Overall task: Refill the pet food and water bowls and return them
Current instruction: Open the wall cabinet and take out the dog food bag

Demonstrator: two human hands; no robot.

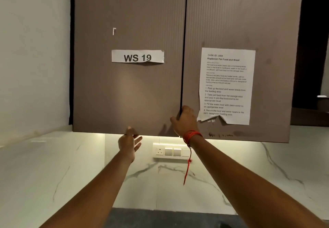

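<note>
Pet food and water bowls appear only as words on the printed task sheet (227,85), so where the bowls themselves are cannot be told from this view. The sheet is stuck to the right door (240,23) of a brown, finely ribbed wall cabinet, and its lower edge is torn and curled. The left door (128,94) carries a white paper strip (137,56) reading "WS 19", with a small white scrap (114,31) stuck above it. Both doors look shut or nearly so, with a thin dark seam between them. The hands are apart, both raised to the lower part of the cabinet. The right hand (185,119) is clamped at the seam near the bottom: its thumb lies on the face of the left door and its curled fingers hook into the gap round that door's edge. A red thread (191,136) is wound round the right wrist, with a loose end hanging down. The left hand (129,142) is relaxed and spread, its thumb touching the bottom edge of the left door and its fingers loose just below it, holding nothing. Under the cabinet a strip of light falls on a white marble-patterned wall (195,183), which carries a white socket and switch panel (170,151) between the two wrists. A dark table (160,219) edge shows at the bottom, between the forearms.
</note>
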